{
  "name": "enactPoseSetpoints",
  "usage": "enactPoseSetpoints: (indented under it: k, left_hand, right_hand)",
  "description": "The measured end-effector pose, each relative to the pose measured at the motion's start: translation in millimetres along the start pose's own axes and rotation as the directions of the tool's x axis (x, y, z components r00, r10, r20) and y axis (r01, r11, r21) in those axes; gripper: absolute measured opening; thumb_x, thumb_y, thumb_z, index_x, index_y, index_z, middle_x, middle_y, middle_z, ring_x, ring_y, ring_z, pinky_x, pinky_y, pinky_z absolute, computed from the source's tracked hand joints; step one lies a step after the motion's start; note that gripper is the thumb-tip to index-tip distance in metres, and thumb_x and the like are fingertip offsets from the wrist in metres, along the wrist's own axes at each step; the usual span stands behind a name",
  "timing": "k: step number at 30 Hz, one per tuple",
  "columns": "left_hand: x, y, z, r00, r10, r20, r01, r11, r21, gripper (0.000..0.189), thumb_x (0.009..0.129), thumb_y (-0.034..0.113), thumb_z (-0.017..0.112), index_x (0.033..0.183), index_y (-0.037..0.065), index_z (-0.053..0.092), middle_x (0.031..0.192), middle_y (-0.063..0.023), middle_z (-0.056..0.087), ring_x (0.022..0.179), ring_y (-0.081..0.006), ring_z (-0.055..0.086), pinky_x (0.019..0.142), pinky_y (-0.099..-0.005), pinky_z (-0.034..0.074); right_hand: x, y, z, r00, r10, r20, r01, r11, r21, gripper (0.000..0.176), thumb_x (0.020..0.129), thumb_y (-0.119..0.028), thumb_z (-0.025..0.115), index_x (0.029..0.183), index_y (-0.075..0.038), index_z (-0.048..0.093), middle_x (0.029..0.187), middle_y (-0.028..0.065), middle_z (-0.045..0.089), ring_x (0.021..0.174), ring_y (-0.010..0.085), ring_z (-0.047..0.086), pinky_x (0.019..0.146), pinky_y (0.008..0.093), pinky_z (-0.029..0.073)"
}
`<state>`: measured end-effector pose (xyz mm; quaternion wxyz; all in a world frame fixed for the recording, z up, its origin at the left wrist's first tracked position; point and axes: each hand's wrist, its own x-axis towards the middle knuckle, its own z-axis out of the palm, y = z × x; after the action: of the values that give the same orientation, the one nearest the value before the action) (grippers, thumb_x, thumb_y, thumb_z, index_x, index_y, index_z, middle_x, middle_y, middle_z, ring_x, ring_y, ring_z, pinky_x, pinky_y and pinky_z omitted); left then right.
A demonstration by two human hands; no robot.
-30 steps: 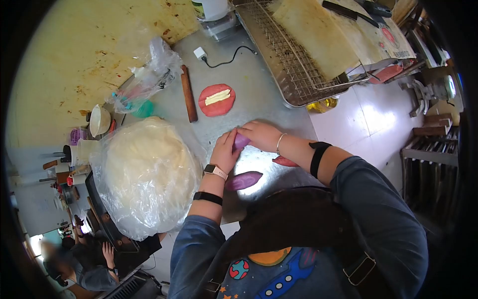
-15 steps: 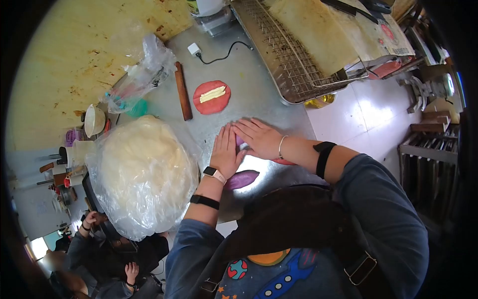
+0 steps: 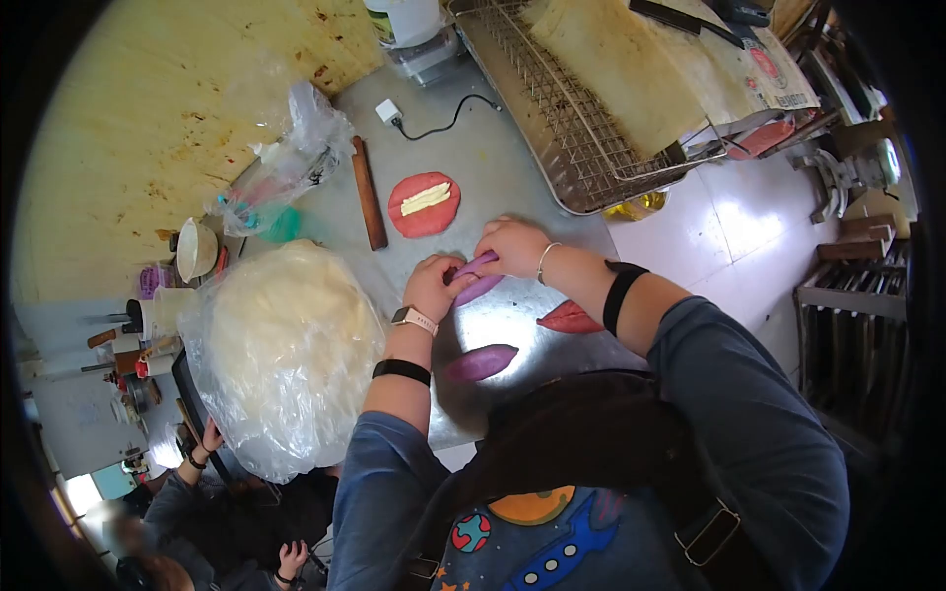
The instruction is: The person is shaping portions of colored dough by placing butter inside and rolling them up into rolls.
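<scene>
My left hand [image 3: 431,287] and my right hand [image 3: 514,247] pinch a piece of purple dough [image 3: 479,288] on the metal worktop, one at each end, with the fingers curled in. Part of that dough is hidden behind my fingers. Closer to my body lies a second purple dough piece [image 3: 482,363], spindle-shaped with pointed ends. To its right, near my right forearm, is a red dough piece [image 3: 569,317] of similar shape. Beyond my hands, a flat round of pink-red dough [image 3: 422,219] carries a strip of pale yellow filling [image 3: 426,199].
A wooden rolling pin [image 3: 368,194] lies left of the pink-red round. A large plastic-wrapped mass of pale dough [image 3: 291,350] sits at left. Back right stands a tray with a wire rack [image 3: 562,118]; a white charger and cable [image 3: 388,111] lie behind. Another person's hand [image 3: 293,559] shows lower left.
My hands have gone from lying flat over the purple dough to pinching it with curled fingers, which uncovers more of it. The red dough piece is now in fuller view. The other person's arms moved.
</scene>
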<state>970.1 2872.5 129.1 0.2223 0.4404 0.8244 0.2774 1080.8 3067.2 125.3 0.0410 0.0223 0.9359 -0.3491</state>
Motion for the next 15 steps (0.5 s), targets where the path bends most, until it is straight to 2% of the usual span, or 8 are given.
enactPoseSetpoints:
  k: [2, 5, 6, 8, 9, 12, 14, 15]
  left_hand:
    - [1, 3, 3, 0.999, -0.020, -0.040, 0.020, 1.000, 0.020, 0.031, 0.076, 0.025, 0.081, 0.096, 0.005, 0.069, 0.092, -0.0102, 0.064, 0.084, -0.0241, 0.062, 0.076, -0.0337, 0.052]
    - [-3, 3, 9, 0.996, -0.016, -0.083, 0.017, 1.000, 0.010, 0.031, 0.077, 0.025, 0.080, 0.098, 0.004, 0.068, 0.092, -0.0115, 0.062, 0.085, -0.0256, 0.062, 0.078, -0.0343, 0.051]
    - [-4, 3, 9, 0.995, -0.006, -0.096, 0.006, 1.000, 0.003, 0.030, 0.078, 0.024, 0.079, 0.098, 0.004, 0.068, 0.093, -0.0120, 0.062, 0.085, -0.0261, 0.062, 0.078, -0.0344, 0.051]
    - [-7, -3, 11, 0.983, -0.058, -0.176, 0.013, 0.969, -0.245, 0.029, 0.079, 0.023, 0.077, 0.097, 0.004, 0.067, 0.094, -0.0133, 0.061, 0.085, -0.0282, 0.060, 0.077, -0.0366, 0.050]
    - [-10, -7, 13, 0.973, -0.093, -0.212, 0.009, 0.930, -0.367, 0.028, 0.079, 0.023, 0.076, 0.097, 0.003, 0.067, 0.094, -0.0140, 0.060, 0.084, -0.0292, 0.060, 0.077, -0.0377, 0.050]
    - [-20, -19, 4, 0.963, -0.151, -0.225, 0.107, 0.975, -0.197, 0.028, 0.079, 0.022, 0.075, 0.097, 0.003, 0.065, 0.096, -0.0151, 0.058, 0.085, -0.0310, 0.059, 0.076, -0.0384, 0.050]
    - [-30, -3, 5, 0.965, 0.073, -0.253, -0.038, 0.989, 0.141, 0.030, 0.078, 0.023, 0.076, 0.098, 0.003, 0.064, 0.095, -0.0151, 0.058, 0.084, -0.0321, 0.058, 0.076, -0.0385, 0.049]
    - [-33, 7, 5, 0.952, 0.187, -0.241, -0.107, 0.945, 0.310, 0.031, 0.077, 0.024, 0.077, 0.098, 0.004, 0.064, 0.095, -0.0151, 0.058, 0.084, -0.0327, 0.058, 0.076, -0.0385, 0.049]
  right_hand:
    - [0, 0, 5, 0.999, -0.002, -0.034, 0.001, 0.999, -0.047, 0.030, 0.081, -0.037, 0.072, 0.103, -0.017, 0.074, 0.103, 0.0082, 0.064, 0.107, 0.0284, 0.057, 0.095, 0.0364, 0.046]
    - [1, 2, 7, 1.000, 0.014, -0.004, -0.014, 1.000, -0.028, 0.031, 0.080, -0.038, 0.072, 0.104, -0.017, 0.073, 0.104, 0.0082, 0.064, 0.108, 0.0280, 0.056, 0.096, 0.0370, 0.045]
    - [-1, 4, 11, 0.999, -0.007, -0.053, 0.009, 0.999, 0.043, 0.032, 0.080, -0.038, 0.072, 0.104, -0.016, 0.073, 0.104, 0.0081, 0.063, 0.107, 0.0280, 0.056, 0.096, 0.0371, 0.045]
    - [-3, 10, 14, 0.986, -0.038, -0.163, 0.067, 0.982, 0.175, 0.032, 0.080, -0.038, 0.072, 0.103, -0.015, 0.073, 0.105, 0.0079, 0.062, 0.106, 0.0282, 0.055, 0.096, 0.0372, 0.044]
    - [-4, 15, 11, 0.984, -0.040, -0.175, 0.069, 0.985, 0.158, 0.033, 0.080, -0.038, 0.072, 0.103, -0.014, 0.072, 0.104, 0.0080, 0.061, 0.106, 0.0286, 0.055, 0.096, 0.0376, 0.044]
    - [-16, 19, 4, 0.980, -0.069, -0.187, 0.085, 0.993, 0.084, 0.036, 0.079, -0.038, 0.073, 0.103, -0.010, 0.070, 0.103, 0.0085, 0.059, 0.104, 0.0297, 0.055, 0.095, 0.0385, 0.043]
    - [-21, 14, 1, 0.974, -0.148, -0.175, 0.147, 0.989, -0.017, 0.037, 0.079, -0.035, 0.074, 0.101, -0.007, 0.066, 0.102, 0.0093, 0.058, 0.103, 0.0305, 0.054, 0.095, 0.0388, 0.043]
    - [-21, 13, 3, 0.974, -0.171, -0.148, 0.177, 0.984, 0.023, 0.036, 0.078, -0.033, 0.075, 0.100, -0.007, 0.064, 0.102, 0.0098, 0.058, 0.104, 0.0305, 0.054, 0.095, 0.0392, 0.043]
